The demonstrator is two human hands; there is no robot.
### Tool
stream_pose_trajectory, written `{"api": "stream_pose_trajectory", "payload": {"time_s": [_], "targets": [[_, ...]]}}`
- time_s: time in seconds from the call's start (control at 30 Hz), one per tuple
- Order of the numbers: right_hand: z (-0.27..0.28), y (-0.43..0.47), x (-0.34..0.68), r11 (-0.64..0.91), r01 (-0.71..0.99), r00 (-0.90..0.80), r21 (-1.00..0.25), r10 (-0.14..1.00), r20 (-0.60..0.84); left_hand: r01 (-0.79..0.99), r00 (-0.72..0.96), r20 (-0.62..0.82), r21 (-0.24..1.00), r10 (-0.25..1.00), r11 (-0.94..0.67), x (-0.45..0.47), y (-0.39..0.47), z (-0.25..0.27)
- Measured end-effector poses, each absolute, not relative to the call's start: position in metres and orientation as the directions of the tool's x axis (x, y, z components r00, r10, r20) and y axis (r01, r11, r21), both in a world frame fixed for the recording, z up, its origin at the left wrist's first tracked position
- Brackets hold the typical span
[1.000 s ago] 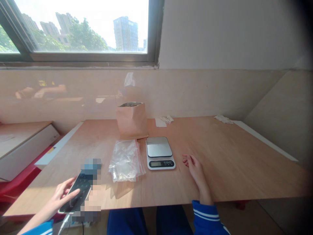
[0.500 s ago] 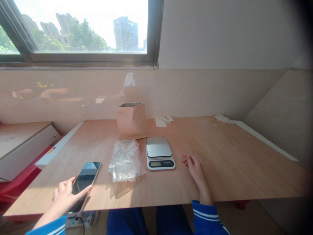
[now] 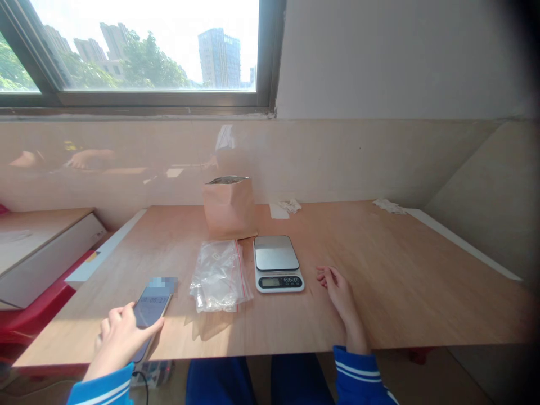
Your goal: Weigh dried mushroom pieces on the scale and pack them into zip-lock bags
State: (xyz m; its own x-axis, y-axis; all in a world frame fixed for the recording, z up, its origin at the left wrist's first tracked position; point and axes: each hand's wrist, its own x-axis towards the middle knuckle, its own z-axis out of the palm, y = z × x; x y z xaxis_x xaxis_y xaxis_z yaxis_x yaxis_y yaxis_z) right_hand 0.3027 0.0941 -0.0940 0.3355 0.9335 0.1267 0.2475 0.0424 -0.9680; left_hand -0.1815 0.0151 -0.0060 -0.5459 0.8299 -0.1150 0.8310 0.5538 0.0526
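Observation:
My left hand (image 3: pixel 120 332) is closed around the sides of a smartphone (image 3: pixel 155 306) at the table's front left. Its lit screen shows timer-like digits, with a blurred patch over the top. My right hand (image 3: pixel 336 287) rests on the table, empty, with its fingers loosely curled and slightly apart. Just left of it stands a white digital kitchen scale (image 3: pixel 277 256) with a bare steel plate. Between scale and phone lies a stack of clear zip bags (image 3: pixel 219 275) with red seal lines. Behind them, a brown paper bag (image 3: pixel 230 208) stands upright with its top open; its contents are hidden.
The wooden table (image 3: pixel 379 270) reaches the tiled wall (image 3: pixel 329 163) under a window. Crumpled white tissue (image 3: pixel 291 206) lies at its back edge, and another piece (image 3: pixel 388 206) farther right. To the left are another table (image 3: pixel 46 247) and a red stool (image 3: pixel 37 312).
The phone's dark screen has lit up and now shows digits. My left hand has shifted slightly on the phone, still holding it. My right hand stays in place beside the scale.

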Motion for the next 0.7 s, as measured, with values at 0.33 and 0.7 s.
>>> {"api": "stream_pose_trajectory", "payload": {"time_s": [0.33, 0.7], "targets": [[-0.095, 0.094, 0.304, 0.045, 0.270, 0.322, -0.962, 0.937, 0.134, 0.836, -0.543, -0.086, 0.037, 0.836, 0.547, -0.198, 0.027, -0.008], [-0.085, 0.090, 0.301, 0.028, 0.307, 0.339, -0.951, 0.931, 0.136, 0.871, -0.490, 0.313, 0.167, 0.813, 0.461, -0.146, 0.035, 0.008]]}}
